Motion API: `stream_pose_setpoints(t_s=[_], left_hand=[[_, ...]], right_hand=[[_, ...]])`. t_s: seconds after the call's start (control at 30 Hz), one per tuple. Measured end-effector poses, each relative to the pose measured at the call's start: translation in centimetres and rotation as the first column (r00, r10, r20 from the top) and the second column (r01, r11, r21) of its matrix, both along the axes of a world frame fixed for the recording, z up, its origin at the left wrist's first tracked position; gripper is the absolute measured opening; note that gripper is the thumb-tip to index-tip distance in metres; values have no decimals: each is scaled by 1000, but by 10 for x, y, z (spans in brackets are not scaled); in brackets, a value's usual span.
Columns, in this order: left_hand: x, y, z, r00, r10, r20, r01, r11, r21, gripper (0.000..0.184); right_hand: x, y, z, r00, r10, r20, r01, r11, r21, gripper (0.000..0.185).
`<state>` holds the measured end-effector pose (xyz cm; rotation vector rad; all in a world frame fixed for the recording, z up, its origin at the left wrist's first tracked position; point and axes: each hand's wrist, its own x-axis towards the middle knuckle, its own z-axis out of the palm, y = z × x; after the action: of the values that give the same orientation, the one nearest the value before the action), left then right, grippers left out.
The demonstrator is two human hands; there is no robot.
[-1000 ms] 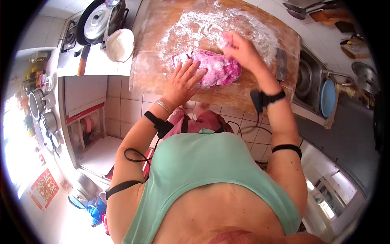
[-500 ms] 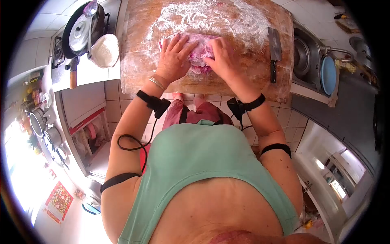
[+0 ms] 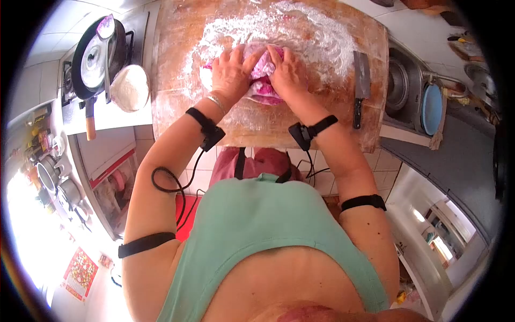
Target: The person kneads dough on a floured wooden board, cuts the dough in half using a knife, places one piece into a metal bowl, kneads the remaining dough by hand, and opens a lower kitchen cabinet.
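A floury pink dough (image 3: 263, 88) lies on the wooden board (image 3: 241, 129), with a fold or gap showing between my hands. On its left part rests my left hand (image 3: 232, 73), fingers spread and pointing away from me. My right hand (image 3: 288, 73) presses on the right part of the dough, its fingers curved over the top; the thumb side faces my left hand. White flour (image 3: 327, 37) is scattered over the board beyond and around the dough.
A cleaver (image 3: 362, 80) lies on the board's right side. Further right are a sink (image 3: 398, 83) and a blue basin (image 3: 431, 109). On the left, a lidded pan (image 3: 94, 61) sits on the stove beside a bowl of flour (image 3: 129, 88).
My right hand has come down from above the flour onto the dough. My left hand has stayed on the dough. The dough's shape has changed between my hands, and the view has shifted.
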<state>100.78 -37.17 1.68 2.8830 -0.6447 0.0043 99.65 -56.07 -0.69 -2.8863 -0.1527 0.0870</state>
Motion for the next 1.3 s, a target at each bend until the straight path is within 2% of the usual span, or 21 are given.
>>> stream_pose_setpoints(t_s=[0.03,0.1,0.23,0.3,0.33,0.37,0.43,0.5,0.53,0.57,0.73,0.87,0.9,0.93,1.0,1.03,1.1,1.17,1.2,1.27,1.3], left_hand=[[13,-8,4,994,59,-90,-54,997,58,89],[41,-14,-5,998,70,5,-70,997,-25,64],[61,-7,4,981,-36,-191,43,999,32,61],[68,31,-14,904,-406,-134,343,875,-341,76],[63,36,-3,840,-472,-265,164,688,-707,83],[68,43,10,789,-347,-507,-41,794,-606,84],[40,33,53,979,3,-202,-53,969,-242,92],[17,16,64,965,-144,-221,189,961,200,98],[1,24,3,952,-305,9,304,946,-115,100],[-17,22,6,951,-304,57,308,946,-97,93],[-69,39,-9,933,-296,204,323,940,-112,76],[-23,18,-23,958,-155,240,205,959,-197,80],[-3,11,-20,965,-131,229,134,991,2,80],[14,3,-20,978,-64,197,84,992,-96,77],[45,-9,-19,996,14,89,-9,999,-52,63],[58,-15,-23,993,52,109,-44,996,-72,66],[73,-18,-15,998,57,-15,-57,998,-25,62],[93,-2,-20,959,-187,-212,132,960,-249,59],[98,12,-1,844,-385,-373,214,880,-423,60],[89,31,9,781,-375,-500,58,840,-540,63],[70,28,26,862,-274,-426,83,906,-414,63]], right_hand=[[19,-5,-10,1000,1,13,-1,1000,-5,67],[43,-12,-20,996,-81,-23,83,986,146,57],[47,-24,-1,998,51,-24,-46,980,193,64],[32,-37,14,988,125,-87,-88,937,338,70],[21,-40,22,966,211,-150,-116,870,478,76],[12,-41,29,965,211,-155,-112,868,483,76],[-5,-40,48,930,240,-277,-82,873,482,87],[-35,-17,82,925,213,-316,-33,871,489,91],[-47,-5,83,985,75,-155,-39,974,224,92],[-54,2,80,999,-17,45,19,999,-51,93],[-92,0,19,935,203,289,-225,973,45,72],[-38,3,2,901,83,425,-153,979,132,61],[-18,0,-3,926,80,368,-125,987,99,61],[-1,-1,-11,951,53,306,-70,997,42,71],[27,1,10,988,-25,156,18,999,46,67],[46,-7,-10,962,-2,274,-26,995,98,66],[59,-16,-10,982,-3,188,-19,993,116,66],[53,-28,-8,990,64,122,-89,972,217,62],[48,-33,-8,989,140,48,-148,934,325,59],[16,-35,47,975,217,-51,-185,915,359,56],[-11,-32,73,946,288,-149,-209,893,397,54]])
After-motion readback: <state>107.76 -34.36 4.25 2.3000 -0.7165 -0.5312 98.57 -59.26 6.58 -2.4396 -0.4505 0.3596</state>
